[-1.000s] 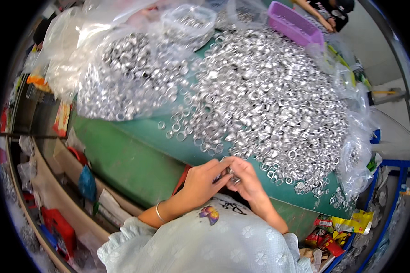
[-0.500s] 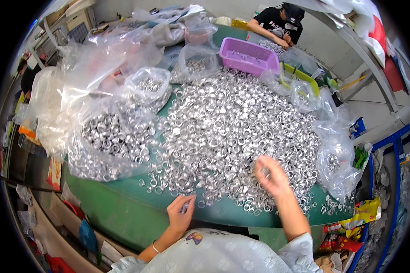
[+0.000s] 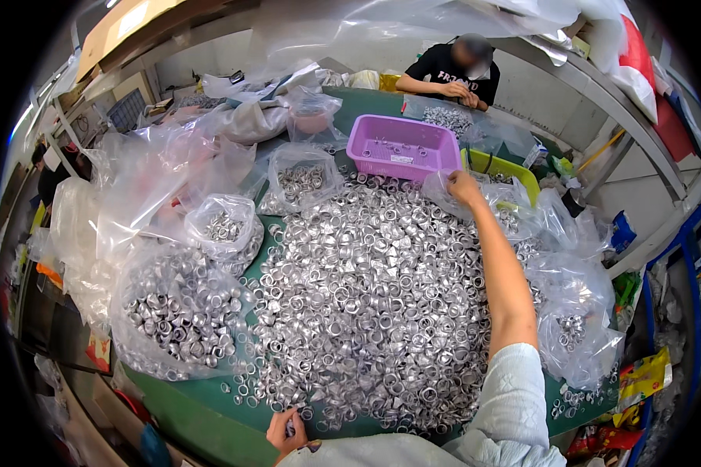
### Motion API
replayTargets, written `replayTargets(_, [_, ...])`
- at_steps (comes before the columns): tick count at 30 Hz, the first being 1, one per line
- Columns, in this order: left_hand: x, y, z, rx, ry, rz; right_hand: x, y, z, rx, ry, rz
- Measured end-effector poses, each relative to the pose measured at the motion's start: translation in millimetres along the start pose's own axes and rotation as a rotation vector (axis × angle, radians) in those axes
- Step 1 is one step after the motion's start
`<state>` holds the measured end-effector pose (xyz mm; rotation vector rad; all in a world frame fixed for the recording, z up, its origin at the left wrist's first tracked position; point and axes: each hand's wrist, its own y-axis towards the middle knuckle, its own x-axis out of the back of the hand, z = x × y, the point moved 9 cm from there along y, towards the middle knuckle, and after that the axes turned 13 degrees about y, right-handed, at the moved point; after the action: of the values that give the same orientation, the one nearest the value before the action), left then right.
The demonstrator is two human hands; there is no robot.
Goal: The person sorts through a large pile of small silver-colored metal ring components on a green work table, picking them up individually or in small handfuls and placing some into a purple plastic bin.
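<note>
In the head view, the left hand [image 3: 287, 430] is at the near edge of a green-topped table [image 3: 183, 401], its fingers curled closed around a bit of silvery metal, just beside the broad heap of small silver metal rings [image 3: 374, 303] covering the middle of the tabletop. The right hand [image 3: 464, 188] reaches across the heap to its far side, fingers bent inward, at a crumpled clear plastic bag [image 3: 442, 197] by a purple rectangular plastic basket [image 3: 403, 162]; whether they grip anything, I cannot tell. A yellow-green plastic basket [image 3: 528, 180] sits right of the purple one.
</note>
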<state>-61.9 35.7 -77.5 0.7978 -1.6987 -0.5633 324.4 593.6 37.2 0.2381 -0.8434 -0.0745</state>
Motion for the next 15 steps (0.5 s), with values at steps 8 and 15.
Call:
replayTargets(8, [-5,-23,10,-0.089,0.034,-0.044,2,-43,39,-0.121,-0.226,0.18])
replayTargets(15, [-4,-13,-7,-0.284,0.152,-0.129,-3,-48,54,0.119,-0.045,-0.095])
